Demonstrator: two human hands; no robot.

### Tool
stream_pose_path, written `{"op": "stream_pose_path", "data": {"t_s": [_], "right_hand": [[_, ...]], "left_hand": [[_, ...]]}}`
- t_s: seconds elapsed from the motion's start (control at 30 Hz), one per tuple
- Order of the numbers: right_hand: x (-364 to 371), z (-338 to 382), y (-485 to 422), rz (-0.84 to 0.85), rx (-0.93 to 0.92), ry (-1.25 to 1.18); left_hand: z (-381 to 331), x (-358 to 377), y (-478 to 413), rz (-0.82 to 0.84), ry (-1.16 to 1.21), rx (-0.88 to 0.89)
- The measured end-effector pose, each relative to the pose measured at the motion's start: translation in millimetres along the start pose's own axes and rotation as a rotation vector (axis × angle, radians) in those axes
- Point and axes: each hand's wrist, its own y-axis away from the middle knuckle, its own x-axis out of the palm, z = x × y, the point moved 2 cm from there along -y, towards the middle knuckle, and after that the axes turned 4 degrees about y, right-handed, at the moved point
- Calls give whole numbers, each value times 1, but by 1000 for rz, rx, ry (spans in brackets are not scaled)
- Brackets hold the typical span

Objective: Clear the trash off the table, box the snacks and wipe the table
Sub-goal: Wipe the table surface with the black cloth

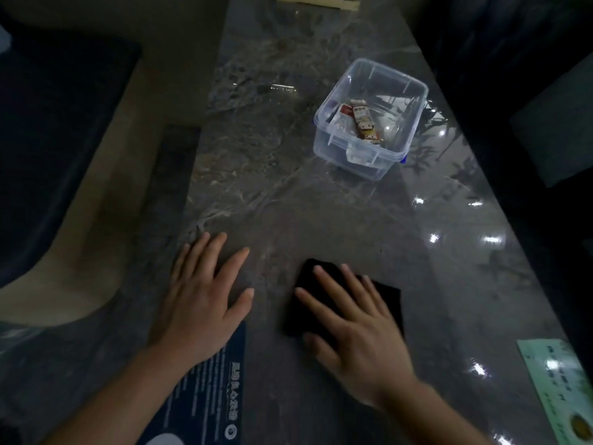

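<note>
— Fingers [324,277] of the right hand [356,332]?
— Spread apart and pressed flat on a black cloth [385,297]; nothing clamped, just palm down on top.
— And the left hand [199,303]?
— Also flat, fingers [205,252] splayed, resting bare on the dark marbled worktop [288,203], just beside the cloth but apart from it.
— Under the left wrist?
— A dark blue printed card [229,380] with pale lettering, partly covered by the forearm.
— Anything near the right arm?
— A pale green printed card [555,387] at the near right edge of the worktop, well apart from the cloth.
— Where are the snacks [362,122]?
— Inside a clear plastic box [340,101], farther out and to the right of centre; several small wrapped packets lying in it, no lid on. Blue clip [403,160] at its near right corner.
— Anything between hands and box?
— Only bare, glossy stone with bright reflections of lights.
— Beyond the box?
— A wooden-edged item [317,1] at the far end, cut off by the frame; cannot tell what. Dark seating [48,139] along the left, dark shapes on the right.
</note>
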Motion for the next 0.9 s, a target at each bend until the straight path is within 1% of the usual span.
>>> {"op": "stream_pose_path", "data": {"t_s": [0.03,0.07,0.1,0.17,0.2,0.23,0.3,0.33,0.37,0.4,0.47,0.57,0.73,0.83,0.9], "right_hand": [[-3,-23,5,-6,29,46],[-9,-46,3,9,123,56],[-16,-64,-4,21,268,31],[-20,-74,-18,29,517,4],[-17,-68,-17,24,552,16],[-12,-56,-11,7,498,13],[-4,-40,16,8,250,13],[-2,-46,31,21,141,16],[-3,-61,39,26,76,22],[-5,-80,42,22,62,39],[-12,-121,32,20,159,37],[-17,-164,0,29,307,22],[-17,-223,-50,35,363,16],[-21,-254,-77,2,439,-2],[-21,-270,-91,10,479,-5]], "left_hand": [[-1,0,0,9,-3,-18],[-4,1,-2,16,-16,-40],[-10,1,-6,24,-37,-68],[-31,3,-19,45,-64,-118],[-45,6,-28,57,-61,-128],[-58,9,-39,58,-54,-118],[-84,16,-65,39,-58,-66],[-94,19,-78,24,-63,-39],[-102,22,-91,17,-56,-18],[-110,25,-104,17,-42,-5],[-122,34,-126,28,-34,-13],[-130,45,-140,20,-91,-63],[-130,48,-139,-30,-140,-73],[-133,44,-139,-25,-148,-77],[-135,43,-138,-19,-158,-78]]}}
